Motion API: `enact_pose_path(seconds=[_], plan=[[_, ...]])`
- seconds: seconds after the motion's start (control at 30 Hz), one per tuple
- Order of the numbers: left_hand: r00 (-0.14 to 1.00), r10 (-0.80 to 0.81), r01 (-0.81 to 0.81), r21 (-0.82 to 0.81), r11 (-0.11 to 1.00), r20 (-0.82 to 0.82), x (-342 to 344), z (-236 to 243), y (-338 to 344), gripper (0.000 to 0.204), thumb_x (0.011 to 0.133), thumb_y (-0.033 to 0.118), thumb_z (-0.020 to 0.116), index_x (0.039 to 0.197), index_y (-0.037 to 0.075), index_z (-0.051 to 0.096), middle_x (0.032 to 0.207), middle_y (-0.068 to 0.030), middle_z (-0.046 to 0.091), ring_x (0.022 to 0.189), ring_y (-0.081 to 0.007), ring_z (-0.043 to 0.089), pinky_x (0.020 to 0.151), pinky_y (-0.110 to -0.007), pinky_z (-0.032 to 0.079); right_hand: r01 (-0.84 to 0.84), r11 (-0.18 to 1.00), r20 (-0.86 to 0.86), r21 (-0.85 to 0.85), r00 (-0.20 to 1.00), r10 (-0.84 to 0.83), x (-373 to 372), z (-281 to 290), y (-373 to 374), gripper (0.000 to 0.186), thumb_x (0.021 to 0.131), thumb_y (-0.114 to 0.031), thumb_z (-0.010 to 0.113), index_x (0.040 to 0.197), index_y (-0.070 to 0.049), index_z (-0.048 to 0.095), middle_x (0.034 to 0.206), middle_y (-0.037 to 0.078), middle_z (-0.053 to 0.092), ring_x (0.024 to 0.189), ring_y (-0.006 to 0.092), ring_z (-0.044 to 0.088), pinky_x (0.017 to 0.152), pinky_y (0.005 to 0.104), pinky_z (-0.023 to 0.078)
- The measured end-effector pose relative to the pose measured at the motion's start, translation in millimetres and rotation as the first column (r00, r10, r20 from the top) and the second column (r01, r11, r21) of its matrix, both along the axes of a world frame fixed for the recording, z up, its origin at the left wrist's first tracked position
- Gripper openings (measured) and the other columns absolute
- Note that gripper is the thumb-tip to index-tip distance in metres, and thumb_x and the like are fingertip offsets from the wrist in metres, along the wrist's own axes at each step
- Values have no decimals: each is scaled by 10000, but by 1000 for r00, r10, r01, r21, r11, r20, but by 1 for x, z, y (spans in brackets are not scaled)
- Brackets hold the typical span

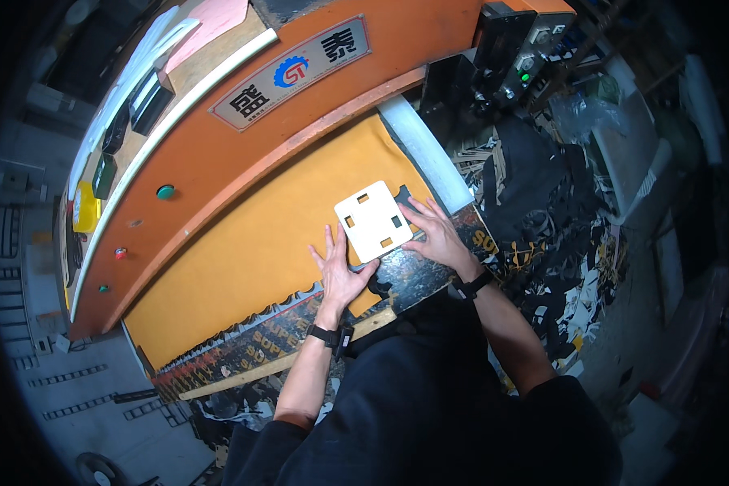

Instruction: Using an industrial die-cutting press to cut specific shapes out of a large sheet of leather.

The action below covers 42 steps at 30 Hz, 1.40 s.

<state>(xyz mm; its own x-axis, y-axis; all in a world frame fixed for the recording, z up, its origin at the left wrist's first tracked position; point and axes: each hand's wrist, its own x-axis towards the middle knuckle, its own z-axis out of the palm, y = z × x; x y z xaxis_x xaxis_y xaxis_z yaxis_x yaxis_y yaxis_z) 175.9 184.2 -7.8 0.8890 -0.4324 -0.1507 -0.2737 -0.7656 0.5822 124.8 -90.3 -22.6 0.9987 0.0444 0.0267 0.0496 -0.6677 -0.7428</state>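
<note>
Ochre-yellow sheet material (pixel 251 251) is spread across a dark, worn worktop (pixel 417 271), whose front edge is trimmed with a pale wooden strip (pixel 300 356). Near the sheet's right end, a white plate (pixel 373 220) with 4 small rectangular cut-outs is laid flat, framed by 2 hands. The left hand (pixel 342 277) is opened, its fingers spread along the plate's left side and its thumb set at the lower edge; the right hand (pixel 436 235) is likewise unclosed, its fingertips placed at the right edge. How firmly the plate is pressed cannot be told. A black band is worn on each wrist. The worktop is overhung by an orange machine beam (pixel 194 162), fitted with 2 green buttons (pixel 165 192) and 1 red button (pixel 121 253). At its right end a dark control box (pixel 535 49) is lit by a green lamp (pixel 526 78). Beyond the worktop's right edge, the floor is strewn with black, white and yellow scraps (pixel 543 186). The room's outer parts are lost in shadow.
</note>
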Motion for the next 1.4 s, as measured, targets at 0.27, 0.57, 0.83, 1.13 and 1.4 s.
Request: enact_pose_path(seconds=[0.27,0.57,0.83,1.13,1.4], plan=[[996,-12,17,-45,999,89,-4,-12,9,1200,796,396,935,1723,-43,313,1694,-281,491,1713,-368,220,1343,-679,-64,-35,999,-2,36,999,35,1,-7,-3,949,814,-303,958,1651,-119,549,1617,215,598,1613,290,439,1353,510,251],[990,-36,38,-7,999,138,-3,-16,12,1201,812,505,915,1700,-70,346,1652,-312,522,1688,-401,278,1328,-721,-50,-32,999,-15,39,999,33,0,-10,-6,956,779,-282,961,1633,-104,570,1633,186,593,1594,303,463,1344,530,256],[994,-10,10,-5,1000,110,-2,-15,11,1194,811,501,923,1708,-43,352,1695,-265,494,1698,-393,257,1325,-727,-54,-35,999,5,21,999,35,6,-8,-7,919,801,-251,950,1624,-88,574,1608,169,618,1594,290,463,1342,529,260],[995,-22,26,-47,999,98,0,-9,9,1219,796,440,939,1729,-22,306,1692,-248,503,1689,-399,276,1319,-730,-66,-2,1000,-47,11,999,2,4,-4,-2,952,765,-156,977,1631,-158,581,1611,171,609,1579,307,476,1343,529,271],[993,-33,41,-65,997,116,-1,-7,10,1187,803,442,925,1719,-28,334,1676,-261,517,1685,-399,288,1320,-733,-58,-6,1000,-24,28,1000,7,4,-3,-4,957,734,-139,990,1610,-142,604,1587,173,632,1562,300,507,1341,529,276]])
